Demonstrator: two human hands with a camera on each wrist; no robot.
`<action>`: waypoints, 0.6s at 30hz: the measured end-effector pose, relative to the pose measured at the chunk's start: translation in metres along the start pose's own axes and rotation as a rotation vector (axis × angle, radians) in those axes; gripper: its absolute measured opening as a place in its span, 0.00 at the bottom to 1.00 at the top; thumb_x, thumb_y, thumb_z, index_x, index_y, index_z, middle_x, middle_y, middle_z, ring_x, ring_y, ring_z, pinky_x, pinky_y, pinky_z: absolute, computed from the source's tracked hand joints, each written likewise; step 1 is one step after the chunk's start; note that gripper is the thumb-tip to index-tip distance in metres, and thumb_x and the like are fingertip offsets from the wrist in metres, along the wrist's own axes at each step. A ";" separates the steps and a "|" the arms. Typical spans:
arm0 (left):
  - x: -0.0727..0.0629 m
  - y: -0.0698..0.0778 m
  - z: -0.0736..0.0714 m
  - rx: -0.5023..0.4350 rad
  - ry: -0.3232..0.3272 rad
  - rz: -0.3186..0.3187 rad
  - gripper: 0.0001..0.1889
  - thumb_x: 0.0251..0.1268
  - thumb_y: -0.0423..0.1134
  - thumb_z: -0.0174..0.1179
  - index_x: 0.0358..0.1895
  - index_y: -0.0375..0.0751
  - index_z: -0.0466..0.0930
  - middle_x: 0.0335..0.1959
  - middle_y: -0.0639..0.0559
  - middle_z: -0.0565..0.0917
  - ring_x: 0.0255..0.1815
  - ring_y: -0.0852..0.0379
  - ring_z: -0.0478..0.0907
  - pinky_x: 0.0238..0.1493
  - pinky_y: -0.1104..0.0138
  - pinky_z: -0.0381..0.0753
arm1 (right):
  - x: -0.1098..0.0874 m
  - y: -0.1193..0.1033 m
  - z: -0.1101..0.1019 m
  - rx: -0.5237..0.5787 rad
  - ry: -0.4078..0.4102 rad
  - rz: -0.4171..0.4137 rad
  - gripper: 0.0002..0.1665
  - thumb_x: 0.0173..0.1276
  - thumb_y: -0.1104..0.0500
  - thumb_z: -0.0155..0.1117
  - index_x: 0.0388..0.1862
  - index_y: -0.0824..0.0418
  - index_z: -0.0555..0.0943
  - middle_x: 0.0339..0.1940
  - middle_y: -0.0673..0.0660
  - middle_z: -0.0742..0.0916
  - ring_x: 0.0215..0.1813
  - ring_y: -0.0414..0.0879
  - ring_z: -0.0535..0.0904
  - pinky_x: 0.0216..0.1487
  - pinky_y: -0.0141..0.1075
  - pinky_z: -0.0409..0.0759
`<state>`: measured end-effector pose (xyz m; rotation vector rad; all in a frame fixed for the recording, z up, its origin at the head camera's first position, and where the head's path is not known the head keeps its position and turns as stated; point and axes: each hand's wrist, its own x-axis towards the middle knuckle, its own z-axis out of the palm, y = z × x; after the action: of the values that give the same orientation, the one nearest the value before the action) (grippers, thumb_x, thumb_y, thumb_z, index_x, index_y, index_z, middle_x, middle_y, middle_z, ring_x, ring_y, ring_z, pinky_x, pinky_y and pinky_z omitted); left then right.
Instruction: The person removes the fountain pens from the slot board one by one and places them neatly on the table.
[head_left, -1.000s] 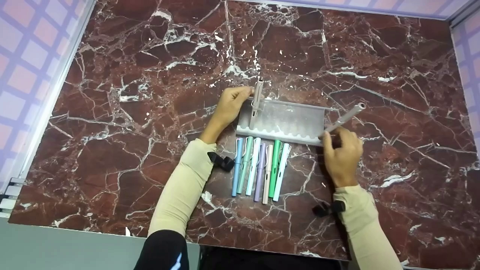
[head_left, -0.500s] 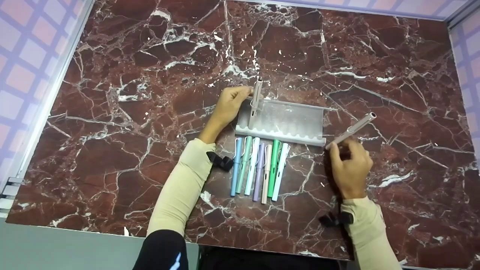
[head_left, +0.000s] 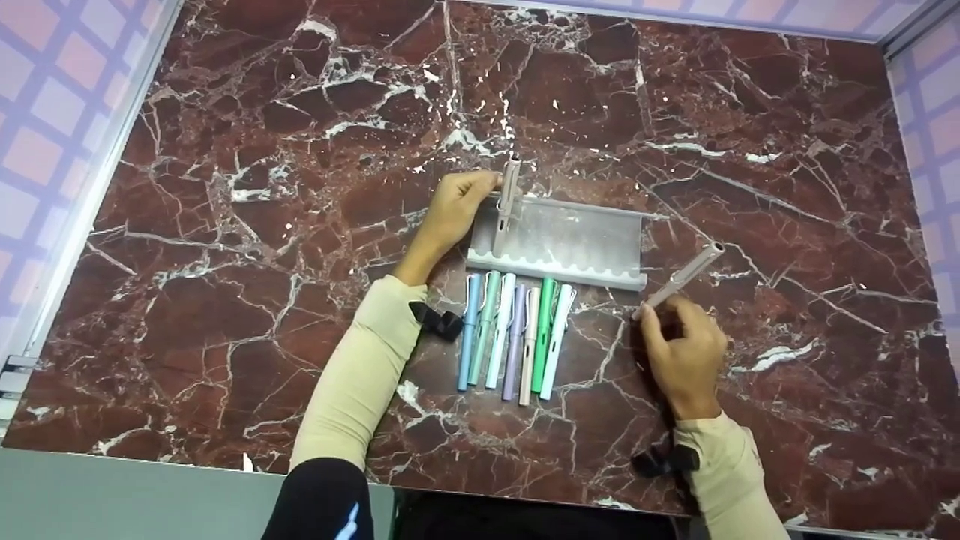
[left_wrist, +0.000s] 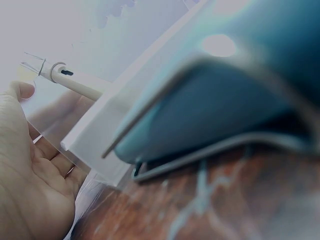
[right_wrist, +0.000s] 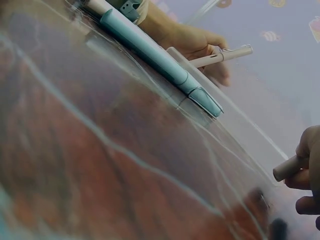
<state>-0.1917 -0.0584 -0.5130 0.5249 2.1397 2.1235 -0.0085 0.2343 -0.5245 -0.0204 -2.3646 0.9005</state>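
Note:
My left hand (head_left: 454, 214) grips the upper left corner of a clear pen rack (head_left: 581, 232) with a scalloped front lip. In the left wrist view its fingers show through the clear sheet, with the thumb (left_wrist: 24, 90) at the edge. A greyish-beige pen (head_left: 508, 199) rests on the rack's left end, just beside that thumb. Off the rack's front right corner, my right hand (head_left: 686, 360) pinches a second greyish-beige pen (head_left: 684, 275) near its lower end, the other end tilted up and right. The right wrist view shows the tip of this held pen (right_wrist: 285, 170) between thumb and fingers.
In front of the rack several pens lie side by side, among them a blue pen (head_left: 469, 334), a purple pen (head_left: 514, 345), a bright green pen (head_left: 542, 337) and a pale blue pen (head_left: 556, 345). All are on a red marbled tabletop (head_left: 315, 172).
My right hand has drawn the held pen away from the rack's right edge, toward the table's front. The left hand and the pen on the rack keep their places.

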 end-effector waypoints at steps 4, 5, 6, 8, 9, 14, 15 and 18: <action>0.000 0.001 -0.001 0.003 -0.004 -0.004 0.17 0.77 0.32 0.47 0.40 0.25 0.85 0.40 0.32 0.88 0.46 0.44 0.86 0.58 0.57 0.81 | 0.001 -0.001 0.002 0.014 -0.014 -0.010 0.09 0.59 0.64 0.71 0.30 0.70 0.82 0.24 0.64 0.85 0.25 0.58 0.78 0.31 0.43 0.71; 0.000 0.001 -0.001 0.004 -0.003 -0.006 0.17 0.77 0.32 0.47 0.39 0.25 0.85 0.40 0.33 0.88 0.46 0.46 0.86 0.58 0.57 0.81 | 0.001 -0.001 0.003 0.014 -0.014 -0.010 0.09 0.58 0.64 0.71 0.30 0.70 0.82 0.24 0.63 0.85 0.25 0.58 0.78 0.30 0.42 0.70; 0.000 0.001 -0.001 0.003 0.000 -0.009 0.17 0.77 0.32 0.47 0.39 0.25 0.85 0.40 0.34 0.88 0.45 0.47 0.86 0.58 0.57 0.81 | 0.001 -0.002 0.003 0.019 -0.015 -0.009 0.08 0.58 0.64 0.71 0.30 0.69 0.82 0.24 0.63 0.85 0.25 0.57 0.78 0.30 0.41 0.70; 0.000 0.001 -0.001 0.003 0.003 -0.009 0.17 0.77 0.32 0.47 0.39 0.26 0.85 0.39 0.35 0.89 0.45 0.49 0.86 0.57 0.57 0.81 | 0.001 -0.003 0.005 0.021 -0.015 -0.012 0.08 0.58 0.64 0.71 0.30 0.69 0.82 0.24 0.63 0.85 0.25 0.57 0.78 0.30 0.40 0.70; 0.000 0.000 -0.001 0.004 0.004 -0.006 0.17 0.77 0.32 0.47 0.39 0.26 0.85 0.39 0.36 0.89 0.45 0.50 0.86 0.57 0.57 0.81 | 0.001 -0.003 0.006 0.028 -0.016 -0.013 0.08 0.58 0.64 0.71 0.31 0.69 0.82 0.24 0.63 0.85 0.25 0.57 0.78 0.30 0.40 0.70; 0.000 -0.002 -0.001 -0.023 -0.011 0.024 0.17 0.76 0.33 0.46 0.39 0.26 0.85 0.39 0.38 0.89 0.47 0.50 0.86 0.59 0.58 0.80 | -0.001 -0.011 0.014 0.072 -0.050 -0.044 0.08 0.57 0.65 0.73 0.32 0.69 0.83 0.26 0.63 0.86 0.25 0.56 0.79 0.29 0.43 0.74; 0.001 -0.002 -0.001 -0.031 -0.013 0.028 0.17 0.76 0.32 0.46 0.39 0.26 0.85 0.39 0.37 0.89 0.48 0.50 0.86 0.60 0.59 0.80 | -0.001 -0.013 0.016 0.085 -0.065 -0.051 0.08 0.57 0.65 0.73 0.33 0.69 0.83 0.26 0.64 0.86 0.26 0.56 0.79 0.30 0.44 0.75; 0.001 -0.002 0.000 -0.052 -0.015 0.029 0.18 0.76 0.32 0.46 0.40 0.25 0.85 0.39 0.37 0.89 0.49 0.49 0.86 0.61 0.60 0.79 | -0.001 -0.021 0.024 0.107 -0.108 -0.079 0.08 0.58 0.65 0.73 0.33 0.68 0.83 0.29 0.64 0.88 0.28 0.57 0.81 0.31 0.47 0.79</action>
<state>-0.1928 -0.0582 -0.5153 0.5686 2.0757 2.1760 -0.0168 0.2036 -0.5259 0.1667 -2.3938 1.0108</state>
